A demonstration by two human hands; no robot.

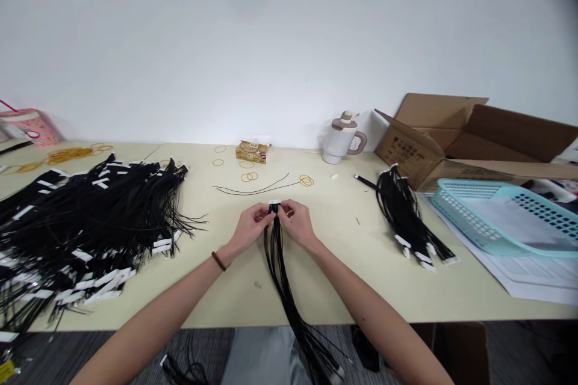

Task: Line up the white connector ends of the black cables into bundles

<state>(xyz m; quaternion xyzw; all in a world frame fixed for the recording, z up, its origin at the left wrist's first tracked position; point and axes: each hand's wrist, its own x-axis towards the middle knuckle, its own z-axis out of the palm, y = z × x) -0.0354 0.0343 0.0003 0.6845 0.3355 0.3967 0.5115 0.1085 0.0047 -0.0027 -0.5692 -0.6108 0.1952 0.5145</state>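
A bundle of black cables (282, 283) runs from the middle of the table down over its front edge toward my lap. Its upper end has a white connector, which sticks up between my fingertips. My left hand (249, 225) pinches this end from the left, its wrist circled by a brown band. From the other side my right hand (296, 222) grips the same end, thumb close to the left thumb. Just beyond the hands lie two loose thin black wires (253, 191) and some yellow rubber bands (306, 180).
At left spreads a large pile of black cables (103, 210) with white connectors. A smaller cable bundle (404, 210) lies to the right, near a light-blue basket (487, 240) and an open cardboard box (415, 144). A white tumbler (336, 139) and small yellow box (251, 151) stand by the wall.
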